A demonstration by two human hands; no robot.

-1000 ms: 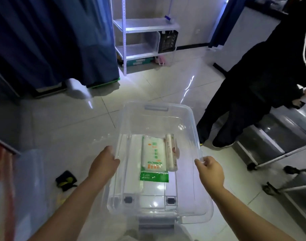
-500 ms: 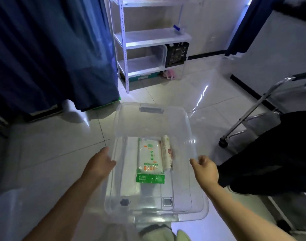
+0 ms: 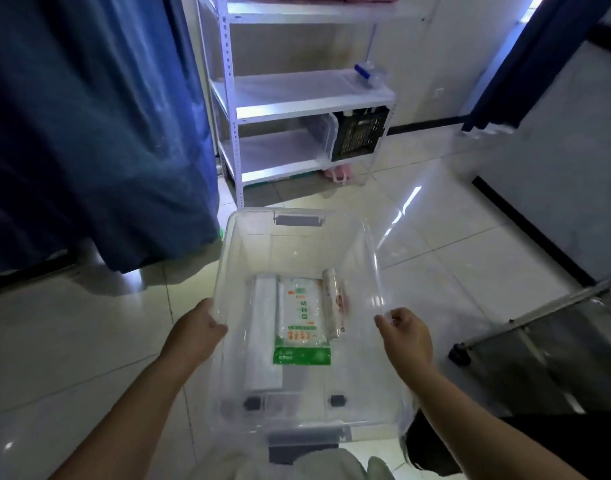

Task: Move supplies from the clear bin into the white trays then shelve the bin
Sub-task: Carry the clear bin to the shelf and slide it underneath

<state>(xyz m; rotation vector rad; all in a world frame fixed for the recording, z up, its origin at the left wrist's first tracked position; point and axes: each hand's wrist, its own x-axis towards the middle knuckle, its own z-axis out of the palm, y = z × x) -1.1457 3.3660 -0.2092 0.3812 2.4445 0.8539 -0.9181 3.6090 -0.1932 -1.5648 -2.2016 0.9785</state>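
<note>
Clear bin (image 3: 299,223) held above tiled floor (image 3: 72,341), left hand (image 3: 193,336) and right hand (image 3: 406,336) each with grip closed on its side rims, green-white packet (image 3: 302,323) and roll (image 3: 333,306) inside, white shelf (image 3: 297,98) ahead

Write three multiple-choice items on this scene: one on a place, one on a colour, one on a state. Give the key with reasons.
1. Where is the black crate?
A. on the floor by the curtain
B. on the lowest shelf of the white rack
C. inside the clear bin

2. What colour is the bottom band of the packet in the clear bin?
A. green
B. red
C. yellow

3. How is the bin held?
A. by one hand only
B. by nobody, it rests on the floor
C. by the left hand and right hand at its side rims

Key: 1 B, the crate sits at that shelf's right end. 2 A, the band shows green. 3 C, each hand grips one rim.
</note>
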